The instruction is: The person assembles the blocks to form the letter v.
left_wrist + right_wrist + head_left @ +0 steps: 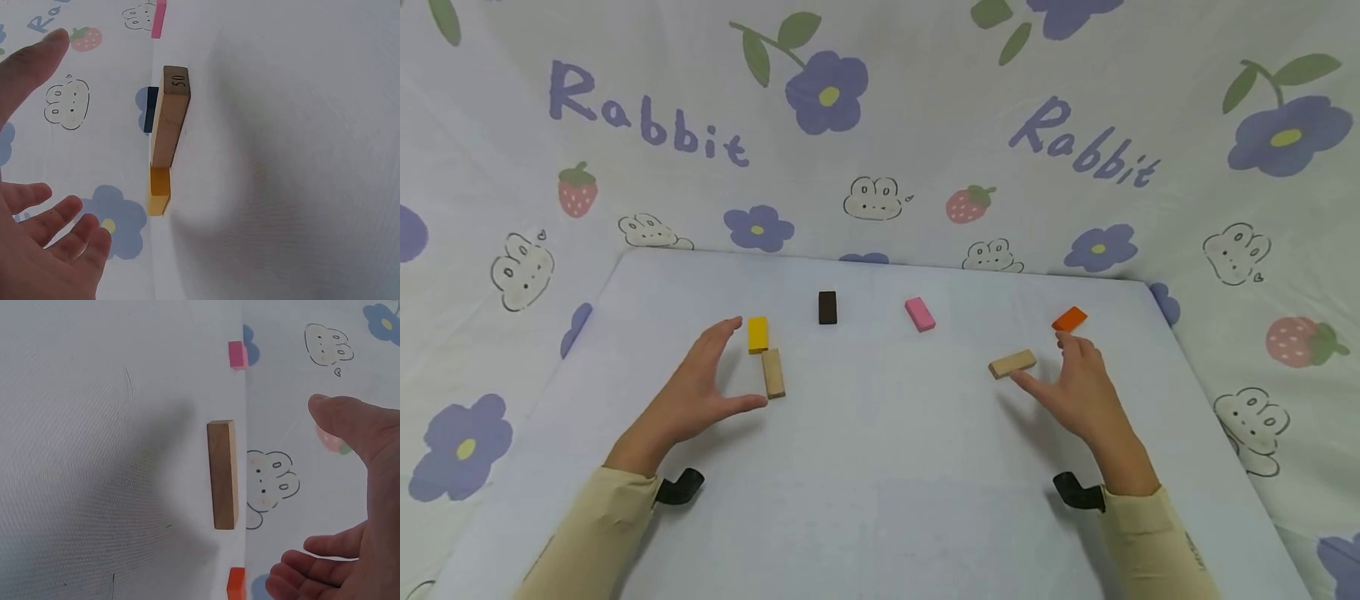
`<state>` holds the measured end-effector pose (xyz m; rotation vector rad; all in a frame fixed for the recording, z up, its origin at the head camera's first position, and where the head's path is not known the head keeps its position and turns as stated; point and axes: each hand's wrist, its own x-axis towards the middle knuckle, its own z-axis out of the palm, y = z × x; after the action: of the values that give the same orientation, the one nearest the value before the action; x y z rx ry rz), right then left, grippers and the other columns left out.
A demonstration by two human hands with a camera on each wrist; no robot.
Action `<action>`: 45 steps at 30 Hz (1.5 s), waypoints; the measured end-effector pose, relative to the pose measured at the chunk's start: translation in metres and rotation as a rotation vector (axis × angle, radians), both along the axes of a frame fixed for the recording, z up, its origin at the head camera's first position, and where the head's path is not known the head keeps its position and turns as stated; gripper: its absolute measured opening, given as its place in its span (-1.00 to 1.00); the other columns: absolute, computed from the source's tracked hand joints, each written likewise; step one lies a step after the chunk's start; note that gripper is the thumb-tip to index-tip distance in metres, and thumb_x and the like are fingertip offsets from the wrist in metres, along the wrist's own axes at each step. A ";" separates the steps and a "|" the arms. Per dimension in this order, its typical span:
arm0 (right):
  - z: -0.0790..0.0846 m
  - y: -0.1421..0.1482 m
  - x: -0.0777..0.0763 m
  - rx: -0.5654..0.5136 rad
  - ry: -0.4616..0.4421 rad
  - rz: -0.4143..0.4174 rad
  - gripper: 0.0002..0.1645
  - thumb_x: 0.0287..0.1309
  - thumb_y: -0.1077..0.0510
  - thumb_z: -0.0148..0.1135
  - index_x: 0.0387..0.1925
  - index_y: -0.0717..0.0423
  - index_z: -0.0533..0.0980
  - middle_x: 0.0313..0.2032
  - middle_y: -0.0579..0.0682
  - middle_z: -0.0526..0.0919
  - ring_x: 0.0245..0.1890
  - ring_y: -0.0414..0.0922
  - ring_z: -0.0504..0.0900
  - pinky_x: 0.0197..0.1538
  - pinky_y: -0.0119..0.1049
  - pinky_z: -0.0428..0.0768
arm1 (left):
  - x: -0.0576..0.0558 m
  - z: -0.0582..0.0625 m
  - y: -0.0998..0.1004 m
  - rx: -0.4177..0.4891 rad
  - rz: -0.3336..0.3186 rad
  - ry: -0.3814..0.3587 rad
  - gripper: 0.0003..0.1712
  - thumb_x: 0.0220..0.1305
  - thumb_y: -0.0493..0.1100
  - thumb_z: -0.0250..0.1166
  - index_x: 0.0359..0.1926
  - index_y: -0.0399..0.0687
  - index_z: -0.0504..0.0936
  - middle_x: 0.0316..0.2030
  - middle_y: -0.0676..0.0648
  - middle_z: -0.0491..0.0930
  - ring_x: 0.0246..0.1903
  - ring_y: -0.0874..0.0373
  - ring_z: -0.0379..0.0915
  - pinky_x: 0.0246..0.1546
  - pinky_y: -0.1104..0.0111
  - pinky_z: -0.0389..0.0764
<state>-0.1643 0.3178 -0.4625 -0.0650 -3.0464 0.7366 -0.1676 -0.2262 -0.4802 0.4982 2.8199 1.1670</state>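
My left hand (700,387) hovers with thumb and fingers spread, nearest to a plain wooden block (773,373) and a yellow block (758,334) that lie end to end. In the left wrist view the wooden block (171,119) shows the number 50 on its end. On the other side my right hand (1078,387) is spread the same way and holds nothing. Another plain wooden block (1012,363) lies by its thumb, and an orange block (1069,319) lies just beyond its fingertips. The right wrist view shows that wooden block (222,475) away from the fingers.
A black block (827,307) and a pink block (920,314) lie toward the back of the white table (880,467). Behind the table's far edge hangs a white cloth (925,100) printed with flowers, rabbits and strawberries. Black wrist mounts (681,487) stick out from both cuffs.
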 end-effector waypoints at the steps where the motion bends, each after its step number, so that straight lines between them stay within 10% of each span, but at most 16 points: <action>1: -0.001 0.000 0.000 -0.002 0.000 -0.001 0.29 0.32 -0.40 0.40 0.61 0.42 0.10 0.44 0.50 0.26 0.42 0.43 0.27 0.37 0.45 0.38 | -0.001 -0.002 0.001 -0.005 -0.003 -0.001 0.39 0.14 0.10 0.72 0.74 -0.07 0.01 0.68 -0.24 0.02 0.62 -0.26 -0.03 0.52 -0.28 0.15; 24: -0.021 -0.001 -0.010 -0.005 -0.055 0.015 0.25 0.32 -0.43 0.39 0.53 0.48 0.20 0.46 0.52 0.25 0.46 0.43 0.24 0.42 0.42 0.33 | -0.003 -0.012 0.007 -0.038 -0.031 -0.061 0.31 0.17 0.09 0.70 0.69 -0.21 0.08 0.64 -0.32 0.08 0.61 -0.31 0.00 0.52 -0.27 0.15; 45: -0.030 -0.003 -0.016 -0.008 -0.036 0.022 0.13 0.31 -0.34 0.44 0.42 0.52 0.31 0.37 0.52 0.34 0.39 0.42 0.30 0.40 0.38 0.37 | -0.014 -0.024 0.012 -0.051 -0.057 -0.053 0.20 0.19 -0.05 0.69 0.64 -0.30 0.16 0.58 -0.36 0.18 0.32 -0.29 0.42 0.41 -0.16 0.40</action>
<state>-0.1805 0.3148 -0.4921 -0.0452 -3.0835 0.7567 -0.1817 -0.2140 -0.5042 0.5321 2.7637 1.0794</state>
